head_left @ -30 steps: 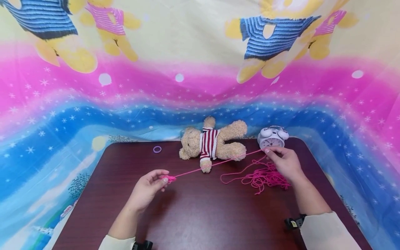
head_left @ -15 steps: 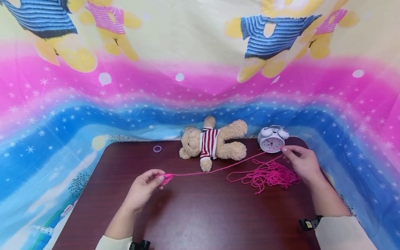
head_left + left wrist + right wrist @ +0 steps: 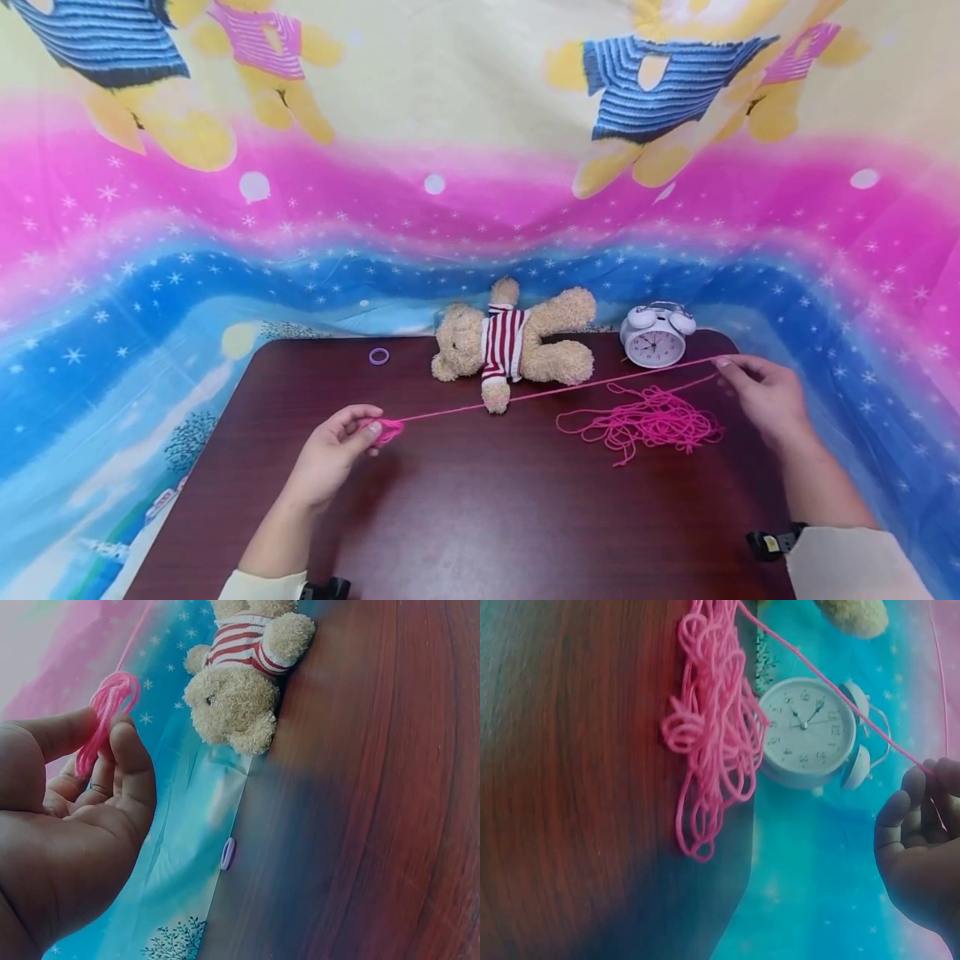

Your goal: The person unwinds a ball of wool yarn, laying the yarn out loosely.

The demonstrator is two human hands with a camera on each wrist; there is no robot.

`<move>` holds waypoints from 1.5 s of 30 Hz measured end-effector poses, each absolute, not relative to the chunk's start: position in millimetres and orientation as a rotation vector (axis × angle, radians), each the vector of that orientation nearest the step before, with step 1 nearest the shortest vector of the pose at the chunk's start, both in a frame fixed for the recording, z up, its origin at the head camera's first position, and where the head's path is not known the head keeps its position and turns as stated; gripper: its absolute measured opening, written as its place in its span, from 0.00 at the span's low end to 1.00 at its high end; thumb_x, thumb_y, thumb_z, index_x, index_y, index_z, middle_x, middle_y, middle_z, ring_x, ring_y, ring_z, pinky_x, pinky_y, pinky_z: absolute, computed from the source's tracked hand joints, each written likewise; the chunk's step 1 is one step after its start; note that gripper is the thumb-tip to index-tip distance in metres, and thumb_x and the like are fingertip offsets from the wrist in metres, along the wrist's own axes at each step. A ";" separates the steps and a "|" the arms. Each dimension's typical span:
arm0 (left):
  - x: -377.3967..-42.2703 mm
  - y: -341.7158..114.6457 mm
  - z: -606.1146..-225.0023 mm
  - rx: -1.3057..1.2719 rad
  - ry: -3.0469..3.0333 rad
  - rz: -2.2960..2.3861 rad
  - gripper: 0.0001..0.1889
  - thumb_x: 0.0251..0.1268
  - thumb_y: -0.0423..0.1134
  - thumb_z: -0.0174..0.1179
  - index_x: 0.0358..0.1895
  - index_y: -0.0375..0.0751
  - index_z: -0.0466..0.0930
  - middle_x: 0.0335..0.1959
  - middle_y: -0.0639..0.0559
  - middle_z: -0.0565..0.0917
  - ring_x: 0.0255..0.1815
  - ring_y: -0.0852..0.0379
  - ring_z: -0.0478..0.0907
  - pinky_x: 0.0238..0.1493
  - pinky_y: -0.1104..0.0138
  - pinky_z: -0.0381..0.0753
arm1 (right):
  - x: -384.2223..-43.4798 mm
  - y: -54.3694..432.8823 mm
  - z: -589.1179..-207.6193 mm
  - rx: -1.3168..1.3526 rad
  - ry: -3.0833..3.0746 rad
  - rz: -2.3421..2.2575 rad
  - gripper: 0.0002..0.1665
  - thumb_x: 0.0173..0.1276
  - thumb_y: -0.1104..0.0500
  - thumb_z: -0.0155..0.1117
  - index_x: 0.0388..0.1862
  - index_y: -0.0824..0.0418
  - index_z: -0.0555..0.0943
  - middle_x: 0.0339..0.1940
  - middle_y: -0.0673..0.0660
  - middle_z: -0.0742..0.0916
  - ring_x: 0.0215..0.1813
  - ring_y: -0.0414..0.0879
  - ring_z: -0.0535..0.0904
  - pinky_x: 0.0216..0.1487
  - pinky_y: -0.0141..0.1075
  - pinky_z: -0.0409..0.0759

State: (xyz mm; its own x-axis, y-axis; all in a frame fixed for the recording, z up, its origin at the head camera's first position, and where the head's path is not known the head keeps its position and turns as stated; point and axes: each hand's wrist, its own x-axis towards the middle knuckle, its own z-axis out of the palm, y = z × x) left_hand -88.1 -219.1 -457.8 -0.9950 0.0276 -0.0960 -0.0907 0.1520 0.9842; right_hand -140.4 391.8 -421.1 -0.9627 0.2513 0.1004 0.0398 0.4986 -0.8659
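Observation:
My left hand [image 3: 330, 454] pinches a small looped bundle of pink yarn [image 3: 112, 705] between thumb and fingers, above the left part of the table. From that bundle one strand runs taut, rising to the right, to my right hand [image 3: 768, 404], whose thumb and forefinger pinch it. A second length slants from the right fingertips down to a loose tangled pile of pink yarn [image 3: 652, 421] on the table. In the right wrist view the pile [image 3: 716, 720] shows many loose loops, and the strand passes in front of the clock.
A teddy bear [image 3: 502, 343] in a red-striped shirt lies sideways at the table's back edge. To its right stands a white alarm clock [image 3: 654, 346]; to its left lies a purple ring [image 3: 378, 357]. A printed cloth [image 3: 450, 217] hangs behind the brown table [image 3: 480, 517].
My right hand has moved right, past the clock, drawing out a longer strand that sagged and is taut again. The left hand has shifted slightly left with its bundle.

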 end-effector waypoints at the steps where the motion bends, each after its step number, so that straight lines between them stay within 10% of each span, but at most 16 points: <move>1: -87.9 -220.0 -457.7 -0.061 2.319 1.987 0.17 0.75 0.37 0.63 0.61 0.35 0.77 0.51 0.34 0.83 0.43 0.45 0.83 0.46 0.65 0.85 | -140.1 393.6 -421.3 -0.255 -2.530 1.447 0.31 0.75 0.42 0.66 0.58 0.69 0.84 0.29 0.41 0.88 0.32 0.32 0.85 0.33 0.27 0.82; 45: -74.5 -271.7 -447.4 -0.204 2.449 1.987 0.21 0.78 0.42 0.61 0.62 0.29 0.74 0.46 0.55 0.85 0.45 0.57 0.82 0.46 0.66 0.85 | -133.0 442.3 -425.0 -0.596 -2.327 1.672 0.06 0.75 0.45 0.67 0.42 0.40 0.89 0.25 0.39 0.88 0.28 0.32 0.84 0.31 0.23 0.80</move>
State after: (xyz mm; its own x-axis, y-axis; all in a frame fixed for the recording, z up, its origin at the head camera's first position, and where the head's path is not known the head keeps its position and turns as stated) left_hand -74.5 -271.7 -447.4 -0.9915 -0.1119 -0.0665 -0.0881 0.2013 0.9756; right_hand -133.0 442.3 -425.0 -0.8950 0.4419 -0.0609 0.1987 0.2726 -0.9414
